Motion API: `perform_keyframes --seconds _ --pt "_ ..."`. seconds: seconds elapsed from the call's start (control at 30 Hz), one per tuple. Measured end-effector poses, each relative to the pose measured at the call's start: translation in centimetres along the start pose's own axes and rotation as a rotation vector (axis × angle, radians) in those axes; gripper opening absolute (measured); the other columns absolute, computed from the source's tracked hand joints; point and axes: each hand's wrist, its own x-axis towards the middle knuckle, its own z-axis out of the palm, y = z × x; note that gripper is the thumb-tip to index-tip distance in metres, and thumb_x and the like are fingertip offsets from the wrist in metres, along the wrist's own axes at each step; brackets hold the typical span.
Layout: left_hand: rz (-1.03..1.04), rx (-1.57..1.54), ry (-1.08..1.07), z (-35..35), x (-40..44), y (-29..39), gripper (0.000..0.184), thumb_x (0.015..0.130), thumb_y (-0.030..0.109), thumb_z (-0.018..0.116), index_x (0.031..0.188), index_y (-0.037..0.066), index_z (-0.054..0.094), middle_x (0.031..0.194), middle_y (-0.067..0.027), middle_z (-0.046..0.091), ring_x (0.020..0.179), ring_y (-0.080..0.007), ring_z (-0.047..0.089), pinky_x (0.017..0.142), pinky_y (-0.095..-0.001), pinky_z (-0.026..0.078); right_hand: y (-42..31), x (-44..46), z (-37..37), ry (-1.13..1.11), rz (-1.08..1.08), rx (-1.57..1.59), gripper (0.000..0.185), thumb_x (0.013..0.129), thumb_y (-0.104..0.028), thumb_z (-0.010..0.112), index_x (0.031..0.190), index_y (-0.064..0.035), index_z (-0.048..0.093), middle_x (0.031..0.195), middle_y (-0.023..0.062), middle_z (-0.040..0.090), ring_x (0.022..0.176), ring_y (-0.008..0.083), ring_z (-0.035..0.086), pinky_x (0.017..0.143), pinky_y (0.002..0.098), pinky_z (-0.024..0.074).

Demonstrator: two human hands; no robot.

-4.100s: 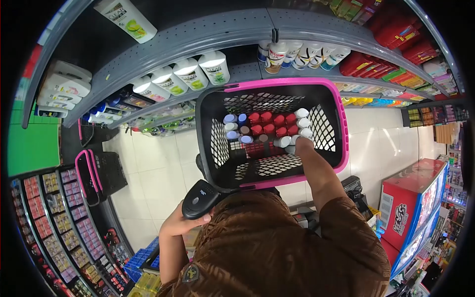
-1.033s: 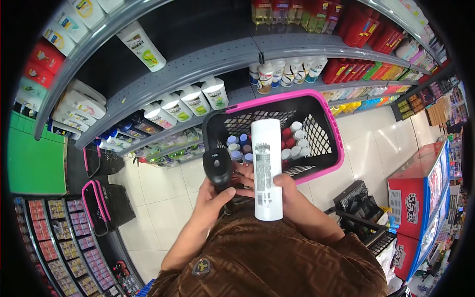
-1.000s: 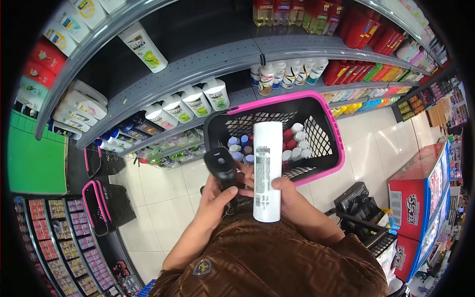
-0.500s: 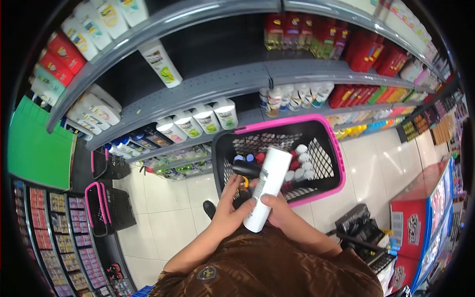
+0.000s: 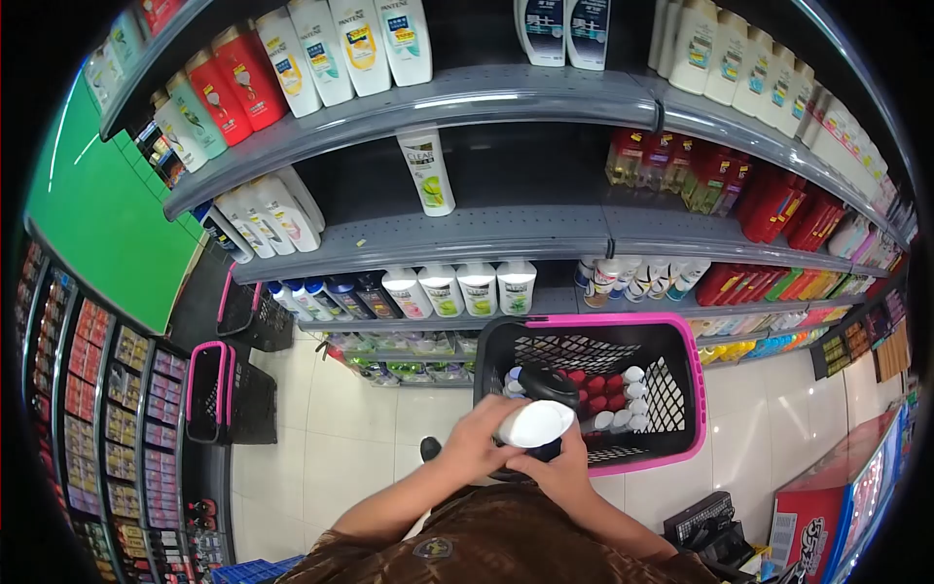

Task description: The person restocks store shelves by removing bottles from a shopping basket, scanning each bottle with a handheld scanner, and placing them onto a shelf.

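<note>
Holding the white bottle (image 5: 537,425) at five o'clock in the head view, we have one end of it turned up toward our face. Our left hand (image 5: 479,440) curls against its left side, and our right hand (image 5: 566,469) closes on the right, so the bottle is pinched between them. The black handheld scanner (image 5: 550,385) sits just beyond it, over the shopping basket (image 5: 695,389).

To handle this well, we should keep the pressure light and even, since a smooth, rounded body could twist or slip, and turn it by the fingertips. A little space between bottle and scanner would keep them from knocking. Staying above the basket seems wise, because a slip would then land among the red-capped bottles (image 5: 595,385) and white-capped bottles (image 5: 635,391).

The bottle's length is foreshortened, and we cannot read its label. Our fingers and the bottle hide the scanner's handle, so we cannot tell which fingers support it. Scanner and hands also cover some bottles inside the basket. At four o'clock, the red freezer (image 5: 812,530) is cut off by the dark lens edge.
</note>
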Motion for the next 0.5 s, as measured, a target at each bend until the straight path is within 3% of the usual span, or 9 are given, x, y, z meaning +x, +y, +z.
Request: perform_keyframes --seconds 0.1,0.13,0.17,0.2,0.23,0.27,0.3,0.33,0.5 --pt "0.175 -0.007 0.084 -4.7 1.1 -4.2 0.068 0.070 0.013 0.089 0.133 0.009 0.064 0.134 -0.0162 0.066 0.124 -0.0334 0.064 0.104 -0.0413 0.052 0.3 0.4 1.1 0.023 0.054 0.160 0.026 0.086 -0.005 0.082 0.108 -0.0040 0.068 0.102 0.0084 0.064 0.097 0.0183 0.062 0.091 0.0327 0.0481" --pt "0.028 -0.214 0.172 -4.8 0.3 -9.2 0.066 0.071 0.015 0.090 0.132 0.009 0.066 0.138 -0.0158 0.065 0.127 -0.0325 0.063 0.108 -0.0414 0.050 0.1 0.6 1.5 0.050 0.027 0.143 0.021 0.087 -0.003 0.080 0.101 -0.0039 0.065 0.099 0.0071 0.063 0.095 0.0163 0.062 0.089 0.0309 0.0480" --pt "-0.611 -0.569 0.169 -7.7 2.7 -11.6 0.062 0.073 0.017 0.089 0.131 0.009 0.067 0.138 -0.0144 0.066 0.128 -0.0327 0.063 0.110 -0.0419 0.049 -0.1 0.6 1.9 0.078 -0.004 0.125 0.018 0.088 0.000 0.079 0.094 -0.0038 0.062 0.096 0.0057 0.063 0.094 0.0143 0.062 0.088 0.0290 0.0478" --pt "-0.477 -0.705 0.282 -10.7 4.3 -13.8 0.060 0.074 0.018 0.088 0.129 0.010 0.068 0.136 -0.0124 0.067 0.129 -0.0336 0.062 0.111 -0.0421 0.048 -0.4 0.5 2.1 0.082 -0.008 0.122 0.018 0.088 0.000 0.079 0.094 -0.0038 0.062 0.096 0.0057 0.063 0.094 0.0143 0.062 0.088 0.0290 0.0478" --pt "-0.112 -0.385 0.433 -13.2 6.1 -10.3 0.061 0.072 0.018 0.088 0.129 0.011 0.067 0.133 -0.0133 0.069 0.130 -0.0343 0.062 0.111 -0.0431 0.047 -0.8 0.2 2.1 0.112 -0.009 0.121 0.023 0.089 0.001 0.078 0.089 -0.0059 0.056 0.092 0.0026 0.060 0.090 0.0112 0.059 0.083 0.0268 0.0467" --pt "0.308 0.406 0.485 -16.4 8.1 -11.5 0.061 0.070 0.015 0.088 0.128 0.012 0.067 0.131 -0.0156 0.068 0.128 -0.0367 0.061 0.110 -0.0438 0.048 -1.0 -0.2 2.0 0.140 -0.011 0.117 0.029 0.089 0.003 0.077 0.085 -0.0079 0.051 0.089 -0.0004 0.056 0.086 0.0081 0.056 0.078 0.0246 0.0456" --pt "0.454 0.383 0.483 -19.0 10.2 -10.6 0.062 0.069 0.012 0.088 0.127 0.010 0.066 0.128 -0.0155 0.067 0.126 -0.0372 0.061 0.108 -0.0427 0.049 -0.9 -0.7 1.9 0.142 -0.021 0.108 0.029 0.089 0.003 0.077 0.085 -0.0079 0.051 0.089 -0.0004 0.056 0.086 0.0081 0.056 0.078 0.0246 0.0456" --pt "0.409 0.399 0.492 -20.5 11.6 -11.0 0.069 0.069 -0.004 0.085 0.132 0.010 0.062 0.130 -0.0156 0.062 0.120 -0.0337 0.062 0.104 -0.0400 0.051 -0.6 -1.3 1.7 0.179 0.008 0.070 0.030 0.089 0.003 0.077 0.084 -0.0083 0.049 0.087 -0.0011 0.055 0.084 0.0072 0.055 0.076 0.0239 0.0446" --pt "-0.052 -0.036 0.396 -24.8 17.8 -17.2 0.058 0.083 -0.001 0.083 0.133 0.000 0.054 0.132 -0.0170 0.066 0.121 -0.0259 0.066 0.104 -0.0389 0.053 0.1 -4.0 1.5 0.363 0.213 0.110 0.031 0.088 0.002 0.078 0.082 -0.0083 0.048 0.086 -0.0005 0.051 0.075 0.0062 0.052 0.067 0.0236 0.0426"
